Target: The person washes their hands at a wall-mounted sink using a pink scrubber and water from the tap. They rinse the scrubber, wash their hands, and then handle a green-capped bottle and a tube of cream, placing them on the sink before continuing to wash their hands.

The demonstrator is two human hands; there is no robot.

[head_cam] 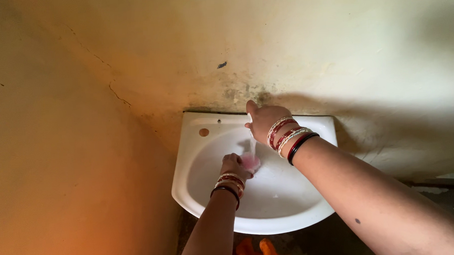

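Head view: white wall-hung washbasin [290, 218] is the landmark, fixed to a stained cream wall [334, 43] in a corner; left hand [234, 166] sits inside the basin bowl, near its middle, fingers curled shut around a small pink thing [251, 163], likely a soap or cloth, too blurred to tell which; pink thing is under a thin stream of water [252, 145] that falls from the basin's back edge; right hand [265, 122] is at the basin's back rim, centre, covering the tap, which is hidden beneath it; fingers look wrapped down over the tap, thumb up, but whether the grip is really clamped cannot be told from this angle; both wrists wear stacks of red, white and dark bangles [289, 138]; right forearm crosses above the basin's right side, left forearm comes up from below the basin's front rim; a small round hole [203, 132] shows on the basin's back left ledge; wall crack [117, 95] runs up and left of the basin; dark mould patch [241, 92] just above the basin's back edge; orange objects [254, 249] lie on the floor below the basin front, partly cut off.
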